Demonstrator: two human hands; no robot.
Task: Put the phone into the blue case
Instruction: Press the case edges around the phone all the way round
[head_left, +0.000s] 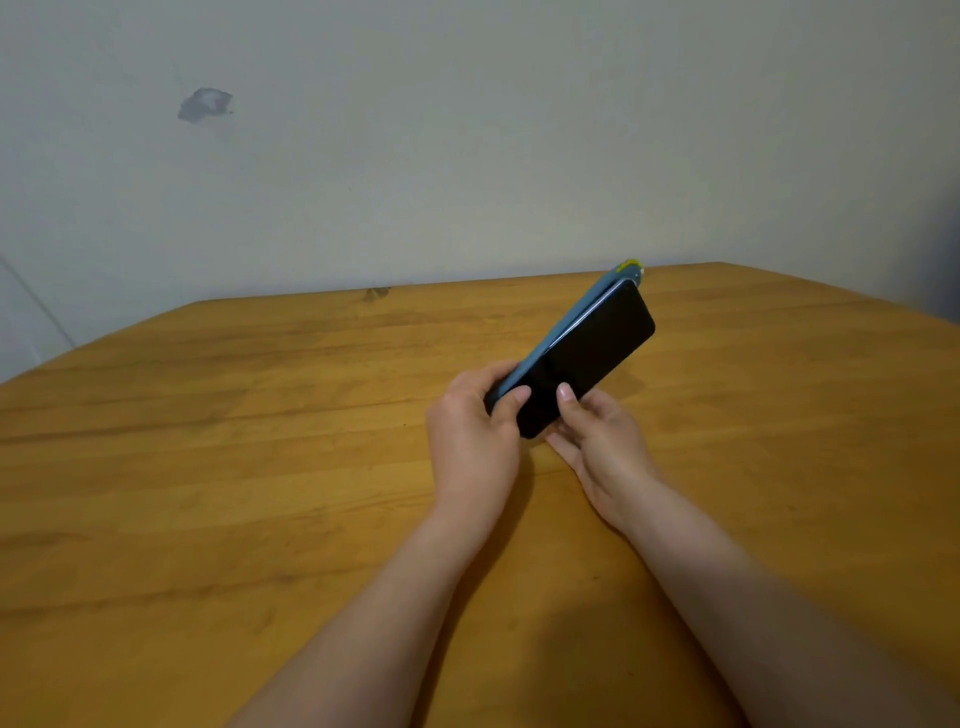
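We hold the phone (592, 353) and the blue case (563, 325) together above the bench (260, 467), right of its middle, with the far end tilted up toward the far edge. Our left hand (472, 431) wraps the case's back, thumb on the dark screen. Our right hand (597, 441) pinches the phone's near end, thumb on top. The phone's silver side shows above the case's rim.

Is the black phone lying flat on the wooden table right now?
No, the black rectangular phone with its blue case is held tilted up from the brown wooden table by the left hand and right hand.
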